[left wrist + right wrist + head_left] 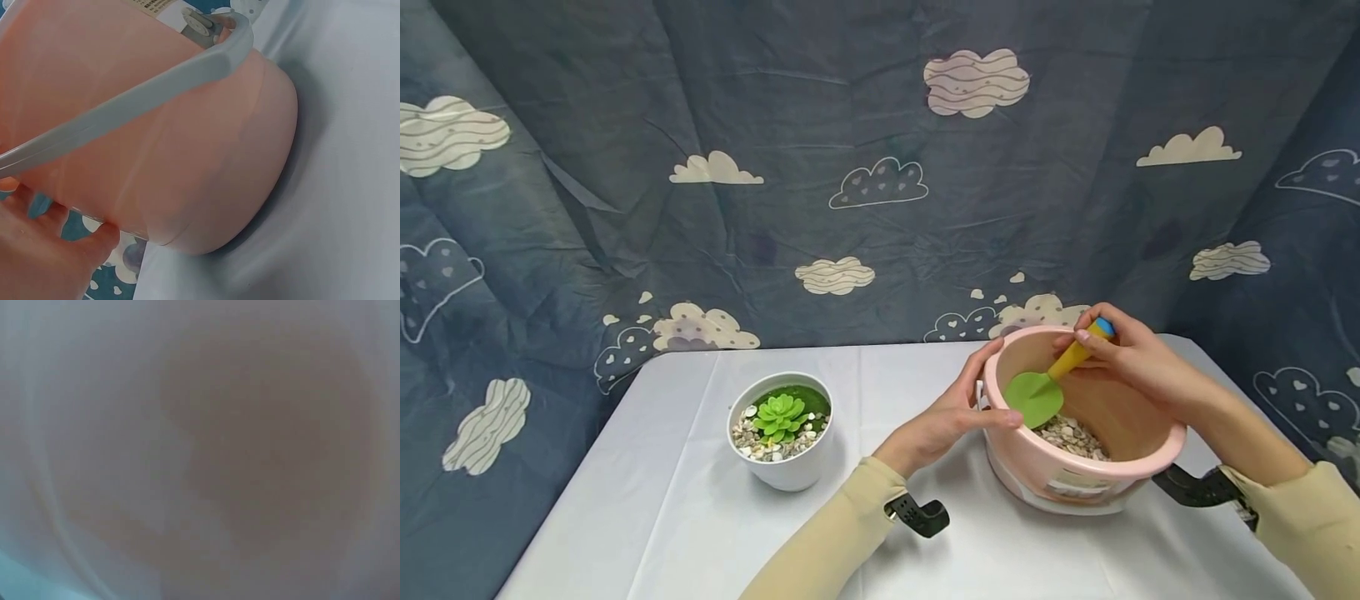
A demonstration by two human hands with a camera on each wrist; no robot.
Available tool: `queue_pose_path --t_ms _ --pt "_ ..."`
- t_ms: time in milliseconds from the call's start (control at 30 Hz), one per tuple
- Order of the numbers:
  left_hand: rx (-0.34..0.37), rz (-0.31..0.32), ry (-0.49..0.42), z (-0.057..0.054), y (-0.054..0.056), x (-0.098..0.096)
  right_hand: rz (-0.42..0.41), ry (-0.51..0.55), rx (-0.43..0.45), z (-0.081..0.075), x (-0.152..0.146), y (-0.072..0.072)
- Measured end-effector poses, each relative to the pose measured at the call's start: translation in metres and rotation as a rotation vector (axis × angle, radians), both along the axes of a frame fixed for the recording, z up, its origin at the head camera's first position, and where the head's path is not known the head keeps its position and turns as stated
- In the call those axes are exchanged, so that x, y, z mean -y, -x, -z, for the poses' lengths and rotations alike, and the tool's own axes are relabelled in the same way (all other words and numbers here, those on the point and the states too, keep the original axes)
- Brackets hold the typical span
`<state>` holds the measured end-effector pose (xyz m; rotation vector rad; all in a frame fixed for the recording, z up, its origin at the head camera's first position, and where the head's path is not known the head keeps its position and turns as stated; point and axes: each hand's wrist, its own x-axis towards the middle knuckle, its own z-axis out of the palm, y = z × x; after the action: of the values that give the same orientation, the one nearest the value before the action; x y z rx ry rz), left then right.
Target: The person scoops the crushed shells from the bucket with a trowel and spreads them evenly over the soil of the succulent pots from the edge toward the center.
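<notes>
A pink bucket (1052,471) stands on the table, with small pale stones (1072,437) on its bottom. My left hand (942,421) holds it at the left of the rim, thumb by the front edge and fingers toward the back. In the left wrist view the bucket's side (187,162) appears close up, crossed by its grey handle (119,106). My right hand (1138,358) grips a toy shovel by its yellow handle (1071,358) with a blue end. Its green blade (1034,398) is inside the bucket, above the stones. The right wrist view is too blurred to read.
To the left, a white pot (792,475) holds a green succulent (780,418) among small stones and green moss-like material. A white cloth covers the table (692,517). Behind it hangs a dark curtain (820,100) with cloud prints. Both wrists carry black straps (917,515).
</notes>
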<state>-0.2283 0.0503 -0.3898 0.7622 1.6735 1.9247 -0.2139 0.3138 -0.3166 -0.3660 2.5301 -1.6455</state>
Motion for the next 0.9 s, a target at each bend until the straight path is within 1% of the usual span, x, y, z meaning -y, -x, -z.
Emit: queue_pose_path --t_ms 133,200,333,400,600,733,900 --pt "-0.002 0.008 0.015 0.001 0.001 0.002 -0.048 0.004 0.037 0.000 0.003 0.003" --pt "-0.007 0.007 0.024 0.000 0.001 0.003 -0.068 0.004 0.041 0.000 0.004 0.004" --pt "-0.021 -0.001 0.039 0.000 0.002 0.004 -0.098 -0.015 -0.016 0.000 0.007 0.003" --pt "-0.021 -0.007 0.044 0.000 0.001 0.004 -0.127 -0.021 -0.035 0.000 0.008 0.002" --pt "-0.036 -0.008 0.044 0.002 0.002 0.003 -0.250 0.008 -0.014 0.000 0.007 0.000" --pt "-0.048 0.001 0.048 0.002 0.003 0.001 -0.311 0.023 -0.036 -0.002 0.006 -0.004" --pt "-0.044 0.006 0.049 0.000 0.003 0.002 -0.390 -0.002 -0.062 -0.007 0.010 -0.007"
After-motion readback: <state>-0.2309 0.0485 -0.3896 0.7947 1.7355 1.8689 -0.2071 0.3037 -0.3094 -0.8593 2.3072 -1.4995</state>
